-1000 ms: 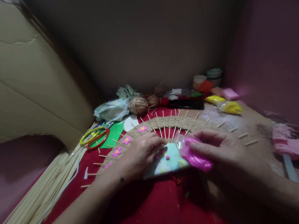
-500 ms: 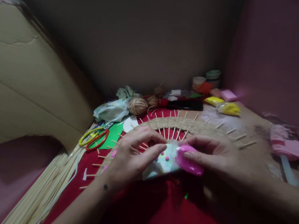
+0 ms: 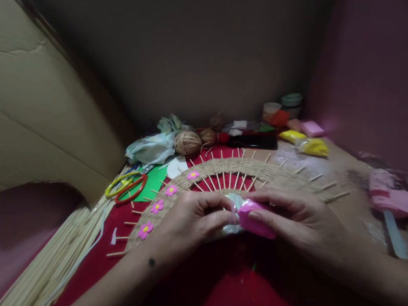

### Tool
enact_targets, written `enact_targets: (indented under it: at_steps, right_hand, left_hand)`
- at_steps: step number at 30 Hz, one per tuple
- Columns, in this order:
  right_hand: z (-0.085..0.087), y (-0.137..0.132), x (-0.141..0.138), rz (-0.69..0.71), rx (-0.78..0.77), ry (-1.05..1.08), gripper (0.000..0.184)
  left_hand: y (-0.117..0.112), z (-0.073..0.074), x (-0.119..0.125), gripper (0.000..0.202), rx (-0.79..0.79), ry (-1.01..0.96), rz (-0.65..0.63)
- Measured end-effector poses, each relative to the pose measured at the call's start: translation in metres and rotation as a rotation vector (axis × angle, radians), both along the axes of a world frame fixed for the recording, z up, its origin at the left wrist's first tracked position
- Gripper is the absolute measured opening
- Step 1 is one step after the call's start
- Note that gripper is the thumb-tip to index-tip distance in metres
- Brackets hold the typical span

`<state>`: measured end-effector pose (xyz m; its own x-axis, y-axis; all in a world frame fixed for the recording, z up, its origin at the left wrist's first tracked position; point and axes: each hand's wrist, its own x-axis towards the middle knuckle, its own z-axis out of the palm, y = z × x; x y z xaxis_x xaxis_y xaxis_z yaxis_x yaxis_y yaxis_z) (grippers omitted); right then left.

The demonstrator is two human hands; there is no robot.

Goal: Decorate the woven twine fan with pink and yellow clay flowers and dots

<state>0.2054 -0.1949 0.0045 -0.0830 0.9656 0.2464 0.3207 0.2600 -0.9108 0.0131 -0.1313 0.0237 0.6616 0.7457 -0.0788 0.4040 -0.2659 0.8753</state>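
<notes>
My right hand (image 3: 300, 218) pinches a lump of pink clay in a clear plastic bag (image 3: 253, 219). My left hand (image 3: 197, 218) is closed on the open end of the same bag, fingertips meeting the right hand's. Both hands hover over a woven straw ring (image 3: 245, 167) with wooden sticks poking out like spokes and small pink clay flowers (image 3: 157, 207) stuck along its left arc. The pale card seen earlier under the hands is mostly hidden now.
On the red cloth: yellow and red scissors (image 3: 126, 188), green paper (image 3: 153, 182), twine balls (image 3: 188, 143), crumpled fabric (image 3: 151, 149), a dark phone (image 3: 253, 141), yellow clay bags (image 3: 312, 146), cups (image 3: 271, 112). A pink glue gun (image 3: 392, 199) lies right. Bundled sticks (image 3: 57, 259) and cardboard (image 3: 35, 113) stand left.
My left hand left the pale card and closed on the bag's end. The right hand drew the pink clay bag left towards it. The flowers on the ring show again.
</notes>
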Motion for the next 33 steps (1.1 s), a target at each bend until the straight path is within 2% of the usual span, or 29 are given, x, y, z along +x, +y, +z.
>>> enact_targets:
  at_steps: [2,5,9,15,19,22,25,28,31,33]
  right_hand:
    - [-0.001,0.000,0.000,-0.003,0.000,-0.019,0.018]
    - [-0.002,0.001,0.000,0.031,-0.011,-0.030,0.024]
    - [-0.003,0.005,0.001,0.065,-0.023,-0.055,0.027]
    - [-0.009,0.007,0.001,0.111,0.032,-0.083,0.027]
    - [-0.011,0.007,0.000,0.127,0.060,-0.122,0.027]
    - [-0.009,0.006,0.000,0.143,0.091,-0.122,0.028]
    - [-0.008,0.005,-0.001,0.170,0.105,-0.108,0.028]
    - [-0.007,0.003,-0.002,0.191,0.096,-0.110,0.027]
    - [-0.003,0.002,-0.003,0.181,0.065,-0.092,0.024]
    - [0.000,0.002,-0.004,0.143,0.039,-0.077,0.021]
  left_hand:
    - [0.000,0.000,0.001,0.020,-0.151,-0.031,0.069]
    - [-0.001,0.001,0.004,0.020,-0.195,-0.064,0.107]
    - [-0.004,0.002,0.010,0.009,-0.101,-0.113,0.107]
    - [-0.009,-0.005,0.013,0.010,0.131,-0.188,0.105]
    - [-0.012,-0.007,0.013,0.017,0.195,-0.165,0.036]
    - [-0.014,-0.006,0.013,0.016,0.188,-0.156,0.044]
    - [-0.013,-0.005,0.012,0.010,0.128,-0.139,0.060]
    - [-0.009,-0.005,0.008,0.008,0.021,-0.086,0.007]
    - [-0.001,-0.006,0.001,0.006,-0.195,-0.074,-0.026]
    - [0.004,-0.007,-0.004,0.008,-0.369,-0.180,-0.043]
